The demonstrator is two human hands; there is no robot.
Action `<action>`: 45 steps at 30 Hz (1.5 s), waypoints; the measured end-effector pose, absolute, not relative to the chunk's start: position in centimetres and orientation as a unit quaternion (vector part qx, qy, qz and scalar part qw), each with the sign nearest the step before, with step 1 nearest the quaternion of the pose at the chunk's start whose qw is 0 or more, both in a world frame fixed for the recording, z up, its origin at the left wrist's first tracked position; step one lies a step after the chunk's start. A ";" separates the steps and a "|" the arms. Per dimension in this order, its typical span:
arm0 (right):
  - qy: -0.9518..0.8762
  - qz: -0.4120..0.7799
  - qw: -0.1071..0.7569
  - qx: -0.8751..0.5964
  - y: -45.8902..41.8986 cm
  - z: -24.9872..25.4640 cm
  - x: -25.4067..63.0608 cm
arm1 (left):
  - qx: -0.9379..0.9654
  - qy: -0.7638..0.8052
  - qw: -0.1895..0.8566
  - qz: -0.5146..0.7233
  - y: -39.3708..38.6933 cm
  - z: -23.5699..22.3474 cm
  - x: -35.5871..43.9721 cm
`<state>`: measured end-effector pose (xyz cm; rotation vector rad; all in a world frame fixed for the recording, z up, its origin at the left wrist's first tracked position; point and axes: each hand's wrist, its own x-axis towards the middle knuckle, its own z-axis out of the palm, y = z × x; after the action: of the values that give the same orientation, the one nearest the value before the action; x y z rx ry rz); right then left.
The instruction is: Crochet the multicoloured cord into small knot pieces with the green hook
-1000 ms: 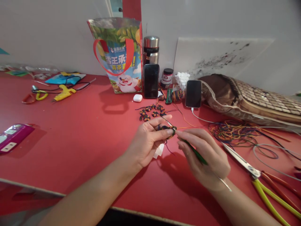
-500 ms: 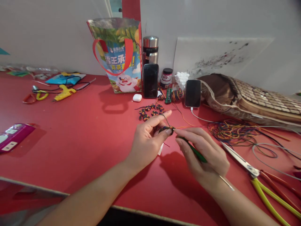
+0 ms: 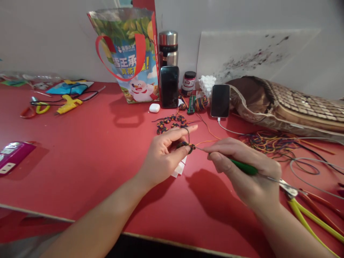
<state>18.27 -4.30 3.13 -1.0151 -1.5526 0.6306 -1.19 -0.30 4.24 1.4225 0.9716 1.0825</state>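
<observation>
My left hand (image 3: 163, 152) pinches a small multicoloured knotted cord piece (image 3: 185, 145) between thumb and fingers, just above the red table (image 3: 88, 150). My right hand (image 3: 249, 172) is closed round a green-handled hook tool (image 3: 243, 167), whose thin metal tip reaches into the knot. An orange cord (image 3: 208, 141) runs from the knot toward the right. Several finished knotted pieces (image 3: 172, 123) lie just beyond my left hand.
A printed paper bag (image 3: 129, 57), a steel flask (image 3: 168, 48), two dark phones (image 3: 169, 86), a small jar (image 3: 189, 82) and an earbud case (image 3: 154, 108) stand at the back. Tangled coloured cords (image 3: 271, 143), yellow-handled scissors (image 3: 303, 211) and a woven bag (image 3: 290, 107) lie right. A yellow glue gun (image 3: 67, 105) lies left.
My right hand has drawn back to the right with the tool, so the metal shaft now shows between hand and knot. The view has shifted slightly; my left hand keeps its pinch.
</observation>
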 end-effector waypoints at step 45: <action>-0.336 0.611 0.620 -0.360 -3.0 2.7 16.8 | 0.486 0.322 0.660 0.473 -0.8 3.3 -0.3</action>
<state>16.75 -3.03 2.75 -0.8274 -0.7722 1.4052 -0.34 -0.82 3.31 1.1004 0.7292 1.0710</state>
